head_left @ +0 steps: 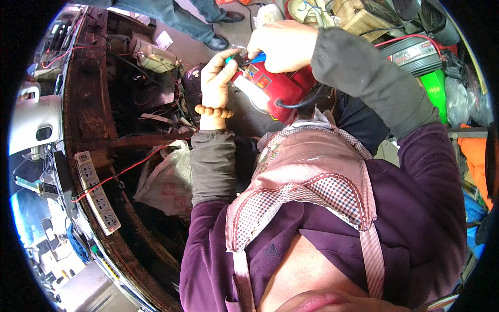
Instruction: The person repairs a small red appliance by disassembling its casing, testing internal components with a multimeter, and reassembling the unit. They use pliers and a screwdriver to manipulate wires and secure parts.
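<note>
A red device (283, 93) with an orange switch, a white side and a black cable sits at the top middle, above my lap. My left hand (217, 78), with a beaded bracelet at the wrist, pinches a small green piece (228, 61) at the device's left end. My right hand (285, 46) is closed around a blue object (258, 57), perhaps a tool handle, over exposed parts on top of the device. Its fingertips are partly hidden.
Another person's legs (182, 21) stand beyond my hands. A power strip (97, 192) lies along a dark metal frame at left. A white plastic container (36, 119) is at far left. An inverter-like box (408, 54), green box (434, 93) and orange cloth (473, 161) are at right.
</note>
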